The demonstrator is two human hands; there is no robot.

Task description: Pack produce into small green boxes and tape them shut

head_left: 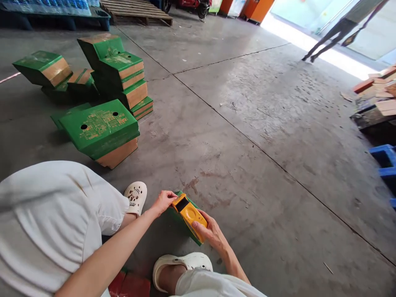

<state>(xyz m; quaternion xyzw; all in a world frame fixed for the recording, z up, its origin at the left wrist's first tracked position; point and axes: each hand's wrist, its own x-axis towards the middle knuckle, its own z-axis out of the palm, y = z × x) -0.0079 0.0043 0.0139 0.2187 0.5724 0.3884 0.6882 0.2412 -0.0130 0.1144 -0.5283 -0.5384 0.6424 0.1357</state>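
Observation:
Low in front of me is a yellow handheld device [192, 213] with a dark rectangular window and a round raised area, much like a multimeter. My right hand [213, 231] is wrapped around its lower end, thumb on the face. At the upper left corner, my left hand [164, 201] pinches with its fingers together; what lies exactly between the fingertips is too small to see. Beneath the device, a green item [184, 225] shows along both sides, mostly hidden by it.
Green-and-brown cartons [102, 126] stand and lie in stacks at left. A red item [130, 284] lies between my shoes. Behind are a wooden pallet [136, 11] and bottled water [46, 7]. Cardboard [383, 97] and blue crates [383, 156] sit right; a person [343, 27] stands far off.

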